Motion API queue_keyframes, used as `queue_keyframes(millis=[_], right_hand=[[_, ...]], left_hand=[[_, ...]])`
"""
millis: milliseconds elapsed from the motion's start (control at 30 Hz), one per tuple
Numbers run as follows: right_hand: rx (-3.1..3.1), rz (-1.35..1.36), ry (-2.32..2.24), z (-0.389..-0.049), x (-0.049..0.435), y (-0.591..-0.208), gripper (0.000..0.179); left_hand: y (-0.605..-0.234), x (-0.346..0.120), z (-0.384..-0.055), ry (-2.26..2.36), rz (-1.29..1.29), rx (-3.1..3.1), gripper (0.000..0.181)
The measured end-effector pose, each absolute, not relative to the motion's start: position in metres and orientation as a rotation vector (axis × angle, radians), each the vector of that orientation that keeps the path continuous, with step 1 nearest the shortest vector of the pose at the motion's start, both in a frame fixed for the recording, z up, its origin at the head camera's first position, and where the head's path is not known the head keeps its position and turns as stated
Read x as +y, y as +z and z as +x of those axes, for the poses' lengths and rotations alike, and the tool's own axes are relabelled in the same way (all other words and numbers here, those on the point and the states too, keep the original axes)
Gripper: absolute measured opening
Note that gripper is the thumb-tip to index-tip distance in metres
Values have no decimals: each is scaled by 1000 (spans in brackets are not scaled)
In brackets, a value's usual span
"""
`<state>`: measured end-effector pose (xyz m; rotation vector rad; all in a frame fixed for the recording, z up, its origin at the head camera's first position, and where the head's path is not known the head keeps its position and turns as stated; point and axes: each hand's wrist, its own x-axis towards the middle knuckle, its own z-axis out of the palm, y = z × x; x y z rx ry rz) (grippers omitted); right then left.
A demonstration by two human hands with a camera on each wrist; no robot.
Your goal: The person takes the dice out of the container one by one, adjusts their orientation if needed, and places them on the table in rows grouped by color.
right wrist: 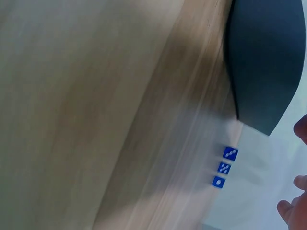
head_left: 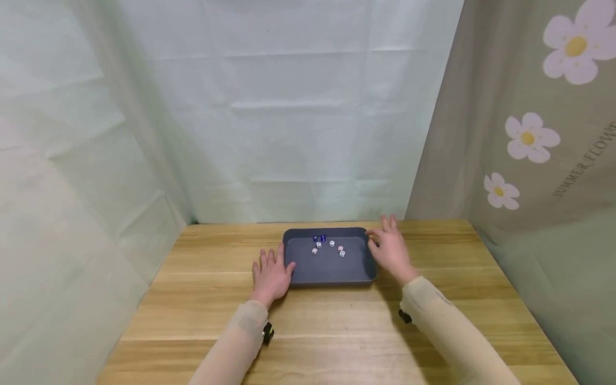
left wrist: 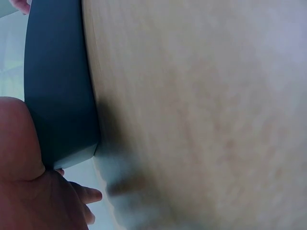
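Note:
A dark grey rectangular tray (head_left: 332,274) lies on the table with several white dice (head_left: 342,254) and two blue dice (head_left: 323,238) in it. At its left side is my left hand (head_left: 271,275), fingers spread and straight, thumb at the rim. My right hand (head_left: 391,250) hovers by the far right corner, its thumb and index finger apart over the rim and the other fingers extended. Three blue dice (right wrist: 224,167) stand in a row on the table outside the tray, near that hand. In the head view the right hand mostly hides them.
The wooden table (head_left: 327,331) reaches back to a pale curtain (head_left: 298,133). Another curtain with flowers (head_left: 528,138) hangs along the right side. Dark wrist devices (head_left: 268,333) sit below both sleeves.

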<state>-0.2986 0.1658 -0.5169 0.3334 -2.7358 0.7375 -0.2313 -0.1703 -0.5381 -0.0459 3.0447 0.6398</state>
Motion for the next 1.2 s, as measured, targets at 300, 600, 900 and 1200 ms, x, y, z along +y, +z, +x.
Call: queue_keyframes(millis=[300, 600, 900, 1200], right_hand=[[-2773, 382, 749, -296, 146, -511, 26], [-2829, 491, 748, -292, 124, -511, 23], [-2903, 494, 708, -297, 104, -515, 25], [-2957, 493, 650, -301, 88, -517, 26]], left_hand=[[-539, -169, -231, 655, -67, 3034, 74], [-539, -169, -231, 641, -73, 3028, 74], [-541, -168, -232, 635, -75, 3031, 74], [-542, -168, -231, 643, -82, 3033, 74]])
